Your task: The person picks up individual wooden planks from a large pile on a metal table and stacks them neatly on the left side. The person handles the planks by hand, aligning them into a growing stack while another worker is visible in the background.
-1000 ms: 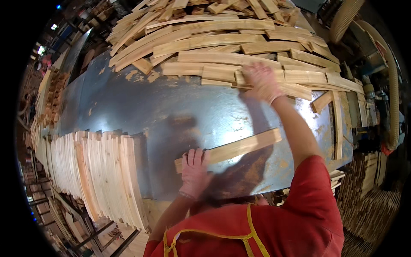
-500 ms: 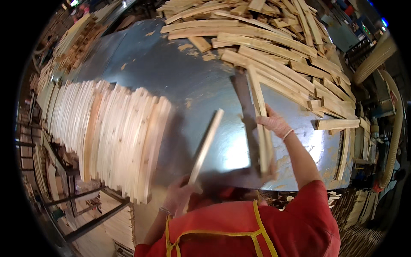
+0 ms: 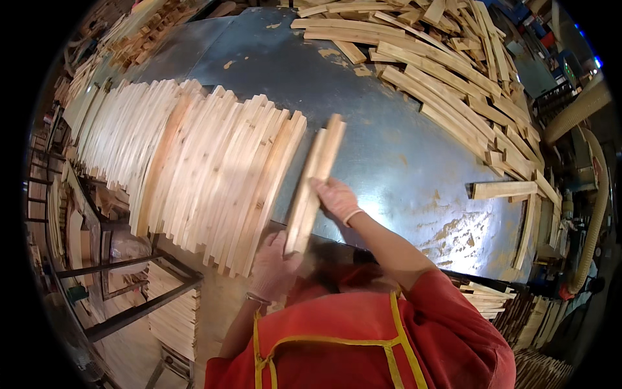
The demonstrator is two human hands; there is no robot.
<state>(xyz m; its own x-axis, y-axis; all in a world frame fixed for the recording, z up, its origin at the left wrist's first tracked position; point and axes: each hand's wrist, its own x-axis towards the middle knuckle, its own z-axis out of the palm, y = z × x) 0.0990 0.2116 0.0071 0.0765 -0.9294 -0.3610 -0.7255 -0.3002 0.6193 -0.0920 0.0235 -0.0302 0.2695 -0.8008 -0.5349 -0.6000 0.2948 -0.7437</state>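
Two pale wooden strips lie side by side between my gloved hands, tilted with their far ends a little to the right. My left hand is closed round their near end, by the table's front edge. Around the middle of the strips, my right hand grips from the right side. Just left of them stands a long row of wooden strips, packed tightly side by side on the table. The row's right end is a short gap away from the strips I hold.
A loose heap of wooden strips covers the far right of the metal table. One strip lies crosswise near the right edge. A dark metal frame stands at lower left, and a ribbed hose hangs at right.
My right hand has brought a strip leftward from the right side of the table, and it now lies against the one in my left hand. The view has shifted, too.
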